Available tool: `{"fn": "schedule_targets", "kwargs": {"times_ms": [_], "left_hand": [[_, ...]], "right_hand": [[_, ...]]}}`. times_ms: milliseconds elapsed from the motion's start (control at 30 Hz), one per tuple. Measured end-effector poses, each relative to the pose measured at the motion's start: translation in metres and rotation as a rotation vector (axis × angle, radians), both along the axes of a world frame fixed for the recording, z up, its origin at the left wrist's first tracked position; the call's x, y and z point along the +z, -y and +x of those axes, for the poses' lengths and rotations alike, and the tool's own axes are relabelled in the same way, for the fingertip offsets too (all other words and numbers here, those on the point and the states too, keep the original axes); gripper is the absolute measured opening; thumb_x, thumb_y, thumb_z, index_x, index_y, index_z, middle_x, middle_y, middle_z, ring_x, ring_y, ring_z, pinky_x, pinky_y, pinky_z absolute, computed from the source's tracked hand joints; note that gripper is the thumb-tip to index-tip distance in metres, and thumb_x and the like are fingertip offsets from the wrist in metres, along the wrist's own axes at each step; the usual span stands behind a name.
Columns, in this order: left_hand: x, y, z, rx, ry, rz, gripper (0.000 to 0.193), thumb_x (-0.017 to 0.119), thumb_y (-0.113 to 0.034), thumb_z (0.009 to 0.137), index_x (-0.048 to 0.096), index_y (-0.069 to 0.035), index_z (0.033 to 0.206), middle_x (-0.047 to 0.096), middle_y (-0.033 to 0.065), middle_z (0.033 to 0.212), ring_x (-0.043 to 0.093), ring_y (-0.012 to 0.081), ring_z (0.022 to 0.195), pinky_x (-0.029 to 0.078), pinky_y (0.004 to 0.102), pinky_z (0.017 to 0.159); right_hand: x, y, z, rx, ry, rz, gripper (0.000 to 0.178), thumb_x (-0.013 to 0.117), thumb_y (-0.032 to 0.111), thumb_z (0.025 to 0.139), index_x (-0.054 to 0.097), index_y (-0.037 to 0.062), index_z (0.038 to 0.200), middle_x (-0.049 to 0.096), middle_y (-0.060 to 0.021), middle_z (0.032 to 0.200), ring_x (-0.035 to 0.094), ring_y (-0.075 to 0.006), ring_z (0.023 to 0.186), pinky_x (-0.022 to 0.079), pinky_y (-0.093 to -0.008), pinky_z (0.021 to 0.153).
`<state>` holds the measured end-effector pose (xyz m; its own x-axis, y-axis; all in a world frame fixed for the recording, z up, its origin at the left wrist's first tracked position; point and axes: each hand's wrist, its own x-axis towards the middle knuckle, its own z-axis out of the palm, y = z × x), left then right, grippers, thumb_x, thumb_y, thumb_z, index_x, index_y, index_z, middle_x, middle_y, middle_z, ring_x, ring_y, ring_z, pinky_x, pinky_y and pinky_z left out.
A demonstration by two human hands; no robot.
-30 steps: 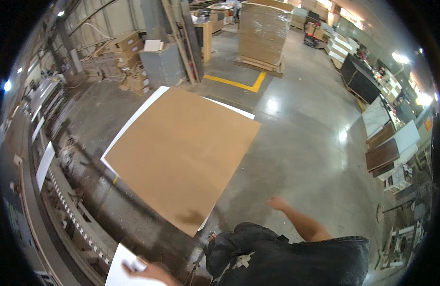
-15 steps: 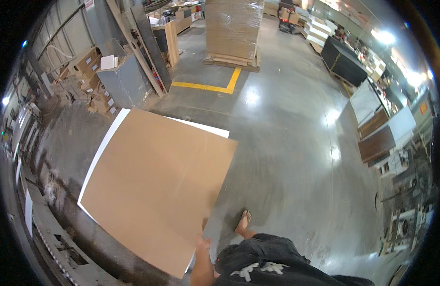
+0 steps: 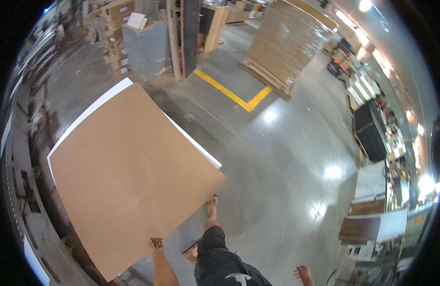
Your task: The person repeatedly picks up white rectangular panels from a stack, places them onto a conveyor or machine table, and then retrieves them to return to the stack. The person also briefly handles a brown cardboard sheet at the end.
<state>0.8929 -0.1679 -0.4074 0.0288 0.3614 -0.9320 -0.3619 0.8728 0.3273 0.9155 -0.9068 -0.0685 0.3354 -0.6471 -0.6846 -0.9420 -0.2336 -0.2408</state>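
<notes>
A large brown sheet [image 3: 134, 176], which looks like cardboard or thin board, spreads across the left side at about knee height or lower; its exact support is hidden. White sheet material [image 3: 191, 143] sticks out from under its far and left edges. My left hand [image 3: 156, 245] is at the sheet's near right edge, fingers bent around that edge; the thumb's position is unclear. Well away from the sheet, at the lower right, my right hand [image 3: 303, 273] hangs over the floor with loosely curled, parted fingers and nothing in it.
Machine-like metal framing [image 3: 34, 214] runs along the left. Ahead stand a grey bin-like block [image 3: 151, 50], upright boards [image 3: 189, 38] and a wrapped pallet stack [image 3: 286, 45] behind a yellow floor line [image 3: 225, 90]. Leaning panels [image 3: 360, 229] line the right side. My feet are beside the sheet.
My view has swung, so the sheet appears turned and farther left. The left hand stays at the same edge. My right hand has come into view, and I have stepped along the sheet.
</notes>
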Motion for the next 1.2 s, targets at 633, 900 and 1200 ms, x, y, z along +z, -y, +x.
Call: {"fn": "schedule_targets", "kwargs": {"times_ms": [633,900,1200], "left_hand": [[0.38,0.038,0.327,0.135,0.009,0.817,0.014,0.056,-0.005,0.093,0.061,-0.001,0.106,0.065,0.0071,0.095,0.06,0.0156,0.077,0.054,0.0283,0.066],[0.417,0.061,0.462,0.237,-0.068,0.883,0.007,0.054,-0.005,0.091,0.058,-0.002,0.096,0.059,0.0047,0.087,0.058,0.0154,0.074,0.049,0.0286,0.061],[0.446,0.037,0.572,0.497,-0.174,0.907,0.013,0.054,-0.001,0.088,0.056,-0.005,0.101,0.062,0.0032,0.086,0.06,0.0137,0.067,0.046,0.0247,0.054]], "right_hand": [[-0.103,-0.128,0.67,1.11,0.221,0.414,0.028,0.067,0.02,0.092,0.065,-0.0008,0.111,0.072,-0.0114,0.093,0.07,-0.021,0.081,0.056,-0.0364,0.074],[-0.028,-0.209,0.929,1.181,0.701,0.514,0.058,0.075,0.017,0.085,0.05,0.0017,0.135,0.065,-0.0149,0.115,0.064,-0.0272,0.104,0.05,-0.0385,0.093],[0.042,-0.507,1.11,0.699,0.054,1.435,0.071,0.051,0.05,0.101,0.034,0.001,0.149,0.051,-0.0202,0.141,0.052,-0.0383,0.127,0.045,-0.0533,0.103]]}}
